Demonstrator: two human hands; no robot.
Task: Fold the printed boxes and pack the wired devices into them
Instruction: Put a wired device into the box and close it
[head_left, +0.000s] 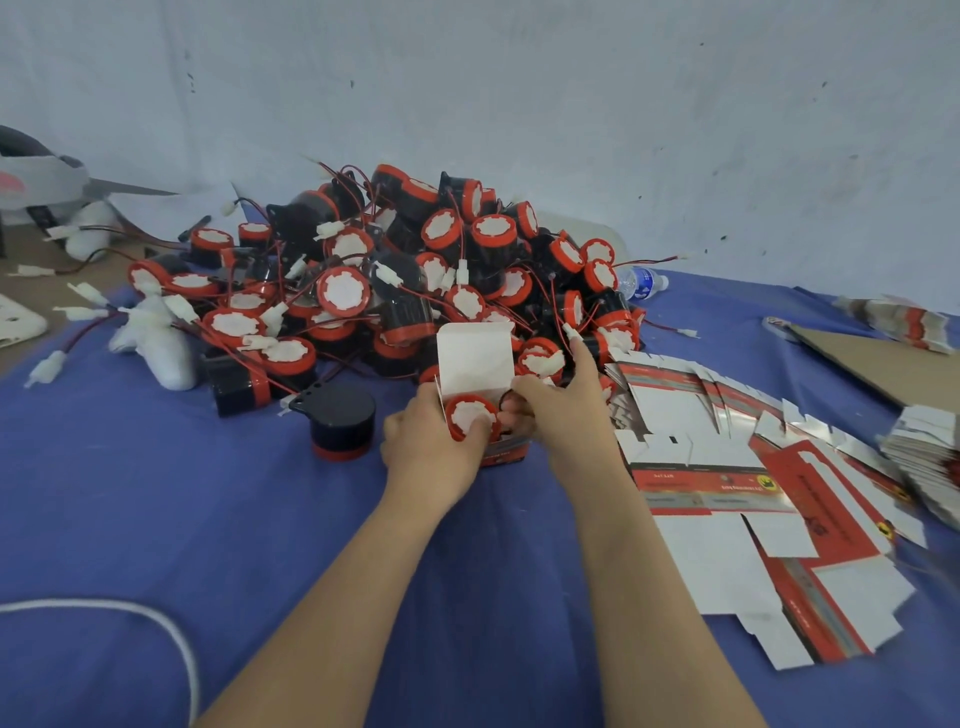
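Note:
A folded printed box (475, 358) stands on the blue cloth in the middle, its white lid flap upright. A wired device (470, 415) with a red rim and white face sits in the box's open mouth. My left hand (434, 441) grips the box's left side, thumb on the device's face. My right hand (563, 402) holds the box's right side, fingers curled at the opening. Behind lies a big pile of wired devices (395, 270). Flat unfolded boxes (727, 467) spread out to the right.
One black device (340, 423) stands alone left of the box. A water bottle (641, 280) lies behind the pile. A brown cardboard sheet (878, 358) and stacked box blanks (930, 447) sit far right. A white cord (156, 623) curves at lower left.

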